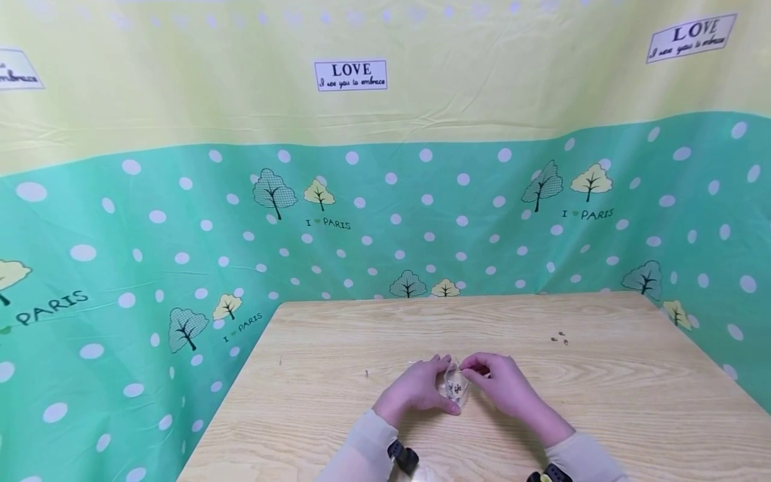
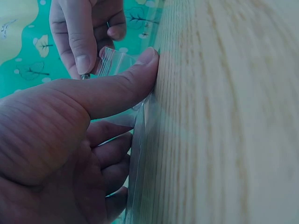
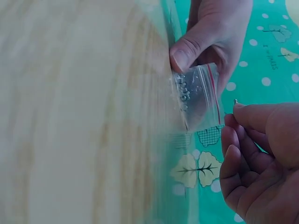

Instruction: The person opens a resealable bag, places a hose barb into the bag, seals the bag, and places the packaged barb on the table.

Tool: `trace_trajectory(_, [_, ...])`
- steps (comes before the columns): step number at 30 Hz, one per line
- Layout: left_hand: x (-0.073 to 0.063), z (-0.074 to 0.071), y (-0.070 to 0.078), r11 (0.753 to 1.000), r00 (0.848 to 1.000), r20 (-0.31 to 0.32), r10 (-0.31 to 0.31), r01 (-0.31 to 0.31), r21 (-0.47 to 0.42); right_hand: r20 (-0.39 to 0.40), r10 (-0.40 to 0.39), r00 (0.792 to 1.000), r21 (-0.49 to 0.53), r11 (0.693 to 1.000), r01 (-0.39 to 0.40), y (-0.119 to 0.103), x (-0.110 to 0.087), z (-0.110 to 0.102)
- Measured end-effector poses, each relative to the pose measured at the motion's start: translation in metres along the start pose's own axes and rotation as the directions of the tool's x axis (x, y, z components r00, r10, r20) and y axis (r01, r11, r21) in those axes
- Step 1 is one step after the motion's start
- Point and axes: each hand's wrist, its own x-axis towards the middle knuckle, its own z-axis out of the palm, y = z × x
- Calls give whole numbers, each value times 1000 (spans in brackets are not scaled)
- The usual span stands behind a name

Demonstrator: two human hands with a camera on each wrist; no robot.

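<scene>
A small clear zip bag (image 1: 456,388) with a red line along its mouth stands on the wooden table, tilted. Several tiny shiny metal pieces (image 3: 183,91) lie inside it. My left hand (image 1: 421,387) holds the bag from the left, its thumb on the near side in the left wrist view. Right of the bag mouth, my right hand (image 1: 502,383) pinches a tiny metal piece (image 3: 236,101) between thumb and forefinger. That piece is close to the bag's opening, and its exact kind is too small to tell.
Three small dark pieces (image 1: 560,339) lie on the table (image 1: 337,428) at the back right. A tiny item (image 1: 366,373) lies left of the left hand, and another small one (image 1: 280,360) near the left edge. A green dotted curtain (image 1: 373,221) hangs behind.
</scene>
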Motion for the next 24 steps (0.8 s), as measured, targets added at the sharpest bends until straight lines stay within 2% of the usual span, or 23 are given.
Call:
trace_trajectory(9, [0,0,-1,1000,1000,-1,0,0,4,-61,25,998,-27,999,-26,-2,1,5])
trace_trajectory(24, [-1,-1,2,1000,1000,-3,9,-9,-13,-63,26,998,-29,999,-28,-2,0,3])
